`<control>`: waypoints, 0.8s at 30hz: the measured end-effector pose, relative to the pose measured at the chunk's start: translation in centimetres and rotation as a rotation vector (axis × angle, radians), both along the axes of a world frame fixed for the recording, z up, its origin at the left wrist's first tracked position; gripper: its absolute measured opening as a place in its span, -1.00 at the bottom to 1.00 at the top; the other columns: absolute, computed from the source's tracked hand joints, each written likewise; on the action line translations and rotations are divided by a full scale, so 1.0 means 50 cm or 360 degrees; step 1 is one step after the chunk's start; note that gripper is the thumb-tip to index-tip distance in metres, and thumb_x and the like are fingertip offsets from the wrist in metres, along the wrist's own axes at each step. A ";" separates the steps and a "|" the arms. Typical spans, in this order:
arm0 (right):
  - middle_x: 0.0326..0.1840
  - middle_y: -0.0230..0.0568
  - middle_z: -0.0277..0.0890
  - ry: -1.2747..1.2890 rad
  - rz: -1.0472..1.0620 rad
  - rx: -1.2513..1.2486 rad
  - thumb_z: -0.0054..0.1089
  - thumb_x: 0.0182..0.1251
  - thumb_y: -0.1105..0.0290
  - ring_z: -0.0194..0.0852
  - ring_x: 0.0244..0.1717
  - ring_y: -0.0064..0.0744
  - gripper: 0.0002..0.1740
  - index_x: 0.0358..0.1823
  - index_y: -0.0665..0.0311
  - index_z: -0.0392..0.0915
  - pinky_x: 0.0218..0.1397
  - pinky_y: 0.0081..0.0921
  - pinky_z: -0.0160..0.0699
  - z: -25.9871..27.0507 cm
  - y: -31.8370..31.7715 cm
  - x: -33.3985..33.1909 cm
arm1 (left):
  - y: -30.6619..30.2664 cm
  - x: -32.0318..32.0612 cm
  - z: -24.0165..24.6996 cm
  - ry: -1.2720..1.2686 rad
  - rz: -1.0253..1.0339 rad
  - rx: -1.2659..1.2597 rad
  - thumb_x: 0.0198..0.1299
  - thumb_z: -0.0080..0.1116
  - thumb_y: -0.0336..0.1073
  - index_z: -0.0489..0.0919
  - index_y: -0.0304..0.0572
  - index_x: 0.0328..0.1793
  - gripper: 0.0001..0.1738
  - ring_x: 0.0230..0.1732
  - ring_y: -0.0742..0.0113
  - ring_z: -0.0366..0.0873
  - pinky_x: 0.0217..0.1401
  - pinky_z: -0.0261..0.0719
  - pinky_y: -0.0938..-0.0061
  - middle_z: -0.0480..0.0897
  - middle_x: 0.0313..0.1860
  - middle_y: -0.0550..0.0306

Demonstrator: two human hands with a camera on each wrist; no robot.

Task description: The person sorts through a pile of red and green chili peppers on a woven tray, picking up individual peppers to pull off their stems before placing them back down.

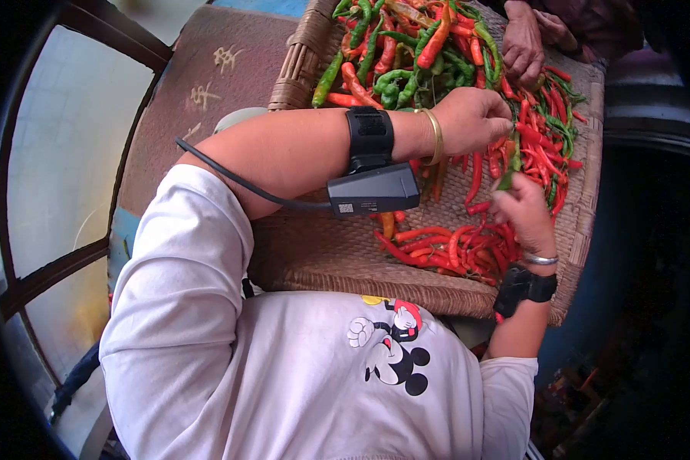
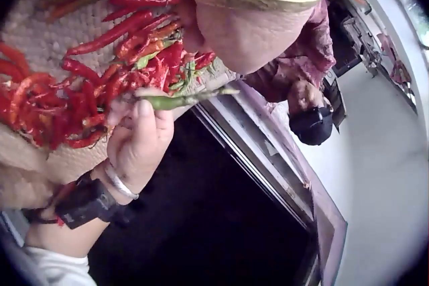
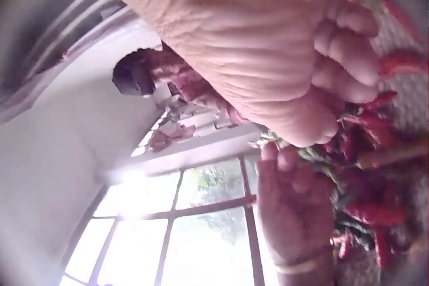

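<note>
My right hand (image 1: pixel 525 211), with a silver bangle, pinches a green chili pepper (image 2: pixel 181 101) between thumb and fingers; the pepper's thin end sticks out past the fingers in the left wrist view. Just beyond it in the head view, my left hand (image 1: pixel 471 123), with a gold bangle, is bent over the red chili peppers (image 1: pixel 540 149), its thumb and fingertips close together. I cannot tell whether the left fingers hold anything. In the right wrist view, the left hand (image 3: pixel 295 199) shows bent fingers beside the right palm. A woven basket tray (image 1: pixel 330 245) lies below both hands.
Mixed red and green chili peppers (image 1: pixel 406 54) fill the far part of the tray. A pile of red ones (image 1: pixel 460 249) lies near the front rim (image 1: pixel 391 295). Another person's hand (image 1: pixel 523 50) is over the far right peppers. Windows (image 1: pixel 77 138) stand at left.
</note>
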State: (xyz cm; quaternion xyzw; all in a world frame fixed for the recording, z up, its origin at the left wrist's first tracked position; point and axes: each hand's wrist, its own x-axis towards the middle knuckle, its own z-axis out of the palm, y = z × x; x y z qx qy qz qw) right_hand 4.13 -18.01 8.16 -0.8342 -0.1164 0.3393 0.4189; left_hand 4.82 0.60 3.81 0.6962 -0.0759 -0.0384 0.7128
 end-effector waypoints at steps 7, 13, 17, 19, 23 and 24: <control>-0.66 -0.31 0.40 -0.1199 -0.0520 -0.0658 0.07 0.10 0.34 0.36 -0.63 -0.57 -0.81 -0.38 0.34 0.49 -0.55 -0.57 0.33 -0.009 -0.088 0.075 | 0.018 0.009 0.005 -0.0416 0.0198 0.0451 0.08 0.07 -0.27 0.49 -0.33 -0.15 -0.72 -0.39 0.46 0.54 -0.30 0.51 0.57 0.59 -0.42 0.09; -0.59 -0.09 0.47 -0.0936 0.0410 -0.0474 0.17 -0.02 0.21 0.47 -0.52 -0.20 -0.68 -0.33 0.32 0.52 -0.43 -0.38 0.40 -0.060 0.048 -0.013 | 0.023 0.005 0.011 -0.0332 0.0094 0.0525 0.03 0.10 -0.27 0.53 -0.28 -0.21 -0.75 -0.36 0.39 0.56 -0.26 0.50 0.53 0.60 -0.43 0.05; -0.51 -0.09 0.49 -0.0870 0.0507 -0.0634 0.17 -0.05 0.08 0.47 -0.44 -0.09 -0.59 -0.32 0.28 0.49 -0.38 -0.29 0.42 -0.098 0.097 -0.023 | 0.022 0.003 0.004 -0.0455 0.0034 0.0630 0.01 0.11 -0.27 0.54 -0.25 -0.26 -0.78 -0.38 0.26 0.56 -0.27 0.49 0.47 0.58 -0.43 0.01; -0.49 -0.09 0.49 -0.0993 0.0573 -0.0760 0.16 -0.06 0.05 0.47 -0.41 -0.09 -0.57 -0.31 0.27 0.47 -0.37 -0.27 0.42 -0.119 0.104 -0.020 | 0.019 0.003 0.000 -0.0468 0.0009 0.0643 0.00 0.11 -0.27 0.55 -0.23 -0.27 -0.79 -0.38 0.23 0.56 -0.27 0.49 0.45 0.58 -0.43 0.00; -0.54 -0.17 0.48 -0.1226 0.0570 -0.0795 0.16 -0.06 0.17 0.47 -0.46 -0.17 -0.66 -0.30 0.23 0.48 -0.44 -0.32 0.39 -0.148 0.110 -0.011 | 0.017 0.002 -0.001 -0.0493 -0.0042 0.0702 -0.01 0.12 -0.27 0.55 -0.21 -0.28 -0.79 -0.38 0.21 0.56 -0.27 0.49 0.44 0.58 -0.44 0.01; -0.51 -0.15 0.49 -0.1205 0.0574 -0.0767 0.15 -0.06 0.21 0.47 -0.44 -0.17 -0.67 -0.26 0.22 0.47 -0.42 -0.31 0.40 -0.150 0.109 -0.009 | 0.017 0.002 -0.001 -0.0507 -0.0039 0.0726 -0.01 0.12 -0.27 0.55 -0.21 -0.28 -0.80 -0.38 0.21 0.56 -0.27 0.49 0.44 0.58 -0.44 0.01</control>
